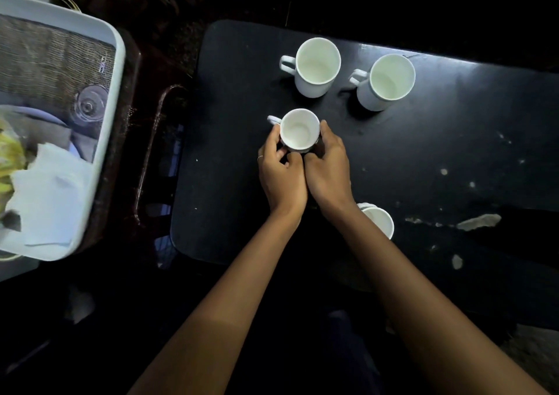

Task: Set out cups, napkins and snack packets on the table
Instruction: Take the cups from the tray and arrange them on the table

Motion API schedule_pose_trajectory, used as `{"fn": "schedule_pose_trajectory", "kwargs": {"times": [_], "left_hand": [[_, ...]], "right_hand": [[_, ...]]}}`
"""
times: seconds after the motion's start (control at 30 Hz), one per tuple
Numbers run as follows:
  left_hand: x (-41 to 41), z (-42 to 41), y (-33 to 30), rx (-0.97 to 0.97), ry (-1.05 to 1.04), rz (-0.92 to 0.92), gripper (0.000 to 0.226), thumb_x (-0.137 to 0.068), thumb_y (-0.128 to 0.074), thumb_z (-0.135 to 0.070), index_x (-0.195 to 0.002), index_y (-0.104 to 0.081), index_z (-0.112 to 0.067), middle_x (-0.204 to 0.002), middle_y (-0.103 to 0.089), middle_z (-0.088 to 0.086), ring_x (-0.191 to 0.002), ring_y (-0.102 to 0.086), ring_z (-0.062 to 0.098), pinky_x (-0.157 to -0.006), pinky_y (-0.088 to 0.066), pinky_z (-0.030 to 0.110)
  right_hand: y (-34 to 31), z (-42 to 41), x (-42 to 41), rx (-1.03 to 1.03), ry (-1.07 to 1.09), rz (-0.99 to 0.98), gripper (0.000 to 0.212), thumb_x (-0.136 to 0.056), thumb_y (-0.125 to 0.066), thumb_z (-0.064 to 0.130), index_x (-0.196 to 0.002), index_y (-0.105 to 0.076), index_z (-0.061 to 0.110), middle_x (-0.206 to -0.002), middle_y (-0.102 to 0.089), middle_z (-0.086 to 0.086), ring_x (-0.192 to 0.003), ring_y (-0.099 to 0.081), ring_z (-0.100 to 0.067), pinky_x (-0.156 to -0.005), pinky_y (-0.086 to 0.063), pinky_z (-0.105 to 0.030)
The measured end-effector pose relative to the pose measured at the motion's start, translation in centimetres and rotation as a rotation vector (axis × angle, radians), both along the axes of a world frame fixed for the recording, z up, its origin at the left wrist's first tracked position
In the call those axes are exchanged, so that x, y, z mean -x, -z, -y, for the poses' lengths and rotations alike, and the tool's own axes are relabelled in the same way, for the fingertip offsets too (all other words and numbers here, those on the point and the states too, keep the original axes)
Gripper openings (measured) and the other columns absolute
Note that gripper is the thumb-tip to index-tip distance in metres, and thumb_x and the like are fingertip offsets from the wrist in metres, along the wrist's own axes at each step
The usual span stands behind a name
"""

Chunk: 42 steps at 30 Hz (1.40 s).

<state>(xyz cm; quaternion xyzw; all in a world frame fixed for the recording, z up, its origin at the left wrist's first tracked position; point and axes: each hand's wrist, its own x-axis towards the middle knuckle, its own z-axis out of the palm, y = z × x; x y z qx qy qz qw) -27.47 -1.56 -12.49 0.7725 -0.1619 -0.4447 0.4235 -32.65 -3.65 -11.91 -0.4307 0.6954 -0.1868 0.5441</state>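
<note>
White napkins [45, 189] are seen in a tray [118, 62] at left. On the black table [453, 140], an upright white cup [299, 130] is clasped between the left hand [279, 174] and right hand [328, 167].

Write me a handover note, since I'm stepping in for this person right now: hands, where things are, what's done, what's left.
Left hand and right hand both clasp the near white cup, upright on the black table, handle pointing left.
Two more empty cups stand at the far side: one and another to its right. A fourth cup sits near the edge, partly hidden by the right forearm.
Done: four cups on the table.
Left: the napkins and yellow snack packets lie in the white tray to the left, not yet set out.
</note>
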Motion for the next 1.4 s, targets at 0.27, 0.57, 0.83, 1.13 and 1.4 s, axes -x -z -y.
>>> {"fn": "schedule_pose_trajectory", "kwargs": {"times": [0.27,0.57,0.83,1.13,1.4], "left_hand": [[0.0,0.5,0.0,0.009,-0.002,-0.015,0.054,-0.087,-0.047,0.006,-0.137,-0.048,-0.014,-0.135,-0.052,0.007,-0.113,-0.060,0.017,-0.103,-0.045,0.039],[2.2,-2.9,-1.3,0.010,-0.016,0.074,0.051,-0.085,-0.046,0.004,-0.131,-0.049,-0.019,-0.127,-0.047,-0.004,-0.112,-0.054,0.011,-0.099,-0.042,0.026],[6.4,-10.3,-1.0,-0.092,0.140,0.013,0.040,-0.085,-0.050,0.004,-0.109,-0.056,-0.026,-0.119,-0.054,-0.008,-0.107,-0.055,0.004,-0.090,-0.038,0.012],[9.2,-11.6,-1.5,-0.165,0.187,-0.107,0.043,-0.083,-0.048,0.004,-0.105,-0.056,-0.032,-0.114,-0.063,-0.009,-0.101,-0.060,0.000,-0.091,-0.048,0.024],[8.9,-10.3,-1.5,-0.125,0.181,-0.096,0.045,-0.085,-0.045,0.007,-0.115,-0.059,-0.023,-0.113,-0.064,-0.012,-0.103,-0.060,-0.003,-0.090,-0.047,0.017]], "right_hand": [[0.3,0.6,0.0,0.006,-0.033,-0.004,0.063,-0.085,-0.047,0.001,-0.145,-0.032,0.012,-0.141,-0.042,-0.008,-0.128,-0.046,-0.017,-0.110,-0.035,-0.032],[-1.8,-2.4,3.4,0.235,0.130,-0.112,0.054,-0.081,-0.044,-0.008,-0.130,-0.052,0.011,-0.130,-0.051,-0.003,-0.121,-0.049,-0.019,-0.107,-0.038,-0.035],[-1.3,-8.3,9.6,0.123,0.320,-0.245,0.048,-0.083,-0.047,-0.006,-0.124,-0.057,0.018,-0.121,-0.049,0.009,-0.123,-0.048,-0.020,-0.107,-0.038,-0.037],[-0.5,-12.2,9.8,-0.043,0.508,-0.103,0.041,-0.085,-0.046,-0.004,-0.117,-0.055,0.021,-0.122,-0.059,-0.002,-0.109,-0.057,-0.013,-0.092,-0.045,-0.028],[-0.2,-10.9,9.4,-0.032,0.509,-0.052,0.050,-0.082,-0.044,-0.006,-0.123,-0.055,0.020,-0.125,-0.059,0.000,-0.112,-0.057,-0.011,-0.095,-0.046,-0.029]]}}
